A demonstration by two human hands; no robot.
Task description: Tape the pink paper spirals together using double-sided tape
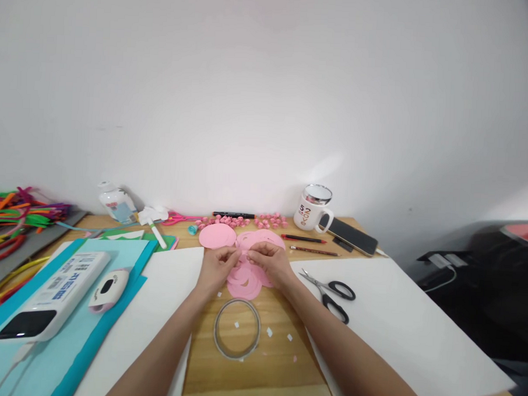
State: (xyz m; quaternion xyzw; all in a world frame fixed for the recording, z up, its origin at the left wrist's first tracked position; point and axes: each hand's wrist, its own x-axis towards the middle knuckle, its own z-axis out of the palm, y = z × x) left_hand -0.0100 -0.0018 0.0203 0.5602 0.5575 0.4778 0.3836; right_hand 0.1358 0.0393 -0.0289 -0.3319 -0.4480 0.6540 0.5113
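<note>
Over a pile of cut pink paper pieces (245,285), my left hand (217,266) and my right hand (270,262) are close together. Fingers and thumb are pinched on both hands, with a small piece of pink paper between them, mostly hidden by the fingertips. Several pieces in the pile are curved cuts lying over one another. Just behind my left hand lies a flat pink paper circle (217,235). A roll of tape (237,329) rests on the wood nearer to me, below both hands.
Small pink paper rolls (228,221) line the wall side. Black-handled scissors (333,291) lie on white paper at right. Behind are a mug (307,214), a phone (354,236), a pen (303,239) and a pencil (315,251). A power bank (58,294) sits on blue sheets at left.
</note>
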